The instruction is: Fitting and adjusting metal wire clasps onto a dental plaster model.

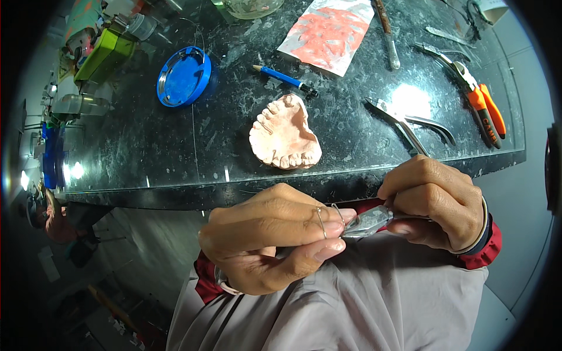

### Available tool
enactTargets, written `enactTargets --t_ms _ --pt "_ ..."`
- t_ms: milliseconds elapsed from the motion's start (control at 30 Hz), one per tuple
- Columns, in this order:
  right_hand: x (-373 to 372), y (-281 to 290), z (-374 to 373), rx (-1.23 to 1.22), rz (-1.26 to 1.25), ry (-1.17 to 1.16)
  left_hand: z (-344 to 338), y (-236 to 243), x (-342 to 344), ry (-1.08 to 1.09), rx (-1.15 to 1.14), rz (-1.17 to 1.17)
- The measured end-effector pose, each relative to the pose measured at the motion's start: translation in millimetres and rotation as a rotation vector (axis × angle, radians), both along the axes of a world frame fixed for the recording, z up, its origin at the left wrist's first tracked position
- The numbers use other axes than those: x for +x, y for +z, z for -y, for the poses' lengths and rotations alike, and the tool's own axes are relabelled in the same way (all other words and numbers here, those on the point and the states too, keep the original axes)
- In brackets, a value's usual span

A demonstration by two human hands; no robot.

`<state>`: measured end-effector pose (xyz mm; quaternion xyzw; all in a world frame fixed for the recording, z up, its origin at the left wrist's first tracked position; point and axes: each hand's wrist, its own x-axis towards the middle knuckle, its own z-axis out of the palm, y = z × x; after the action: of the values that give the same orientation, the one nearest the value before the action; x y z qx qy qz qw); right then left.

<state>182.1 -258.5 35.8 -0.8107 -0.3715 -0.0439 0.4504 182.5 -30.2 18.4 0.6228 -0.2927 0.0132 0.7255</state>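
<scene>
Over my lap, just off the table's front edge, my left hand pinches a thin bent metal wire between thumb and fingers. My right hand is closed around metal pliers, their handles mostly hidden in my palm. The pliers' jaws meet the wire by my left fingertips; whether they clamp it I cannot tell. Beyond my hands, a pale pink plaster dental cast lies on the dark table, teeth upward, with a small piece of wire on it.
A blue pencil lies behind the cast. To the right are slim metal pliers and orange-and-black-handled cutters. Farther back are pink-smeared paper and a handled tool. A blue round lid and green container stand left.
</scene>
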Motion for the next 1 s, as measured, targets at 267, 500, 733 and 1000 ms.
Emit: enactTargets --t_ms 267,500,733,1000 --pt "-1 -4 -3 -0.007 0.061 -0.023 2 -2 0 0.041 0.06 0.08" --pt "1 -6 -9 0.002 0.178 -0.039 10 -17 -8 0.14 -0.063 0.096" --pt "2 -8 -10 -0.016 0.146 -0.046 14 -19 -9 0.266 -0.03 0.086" --pt "-1 -2 -8 -0.055 0.008 -0.039 3 -18 -5 0.13 -0.045 0.085"
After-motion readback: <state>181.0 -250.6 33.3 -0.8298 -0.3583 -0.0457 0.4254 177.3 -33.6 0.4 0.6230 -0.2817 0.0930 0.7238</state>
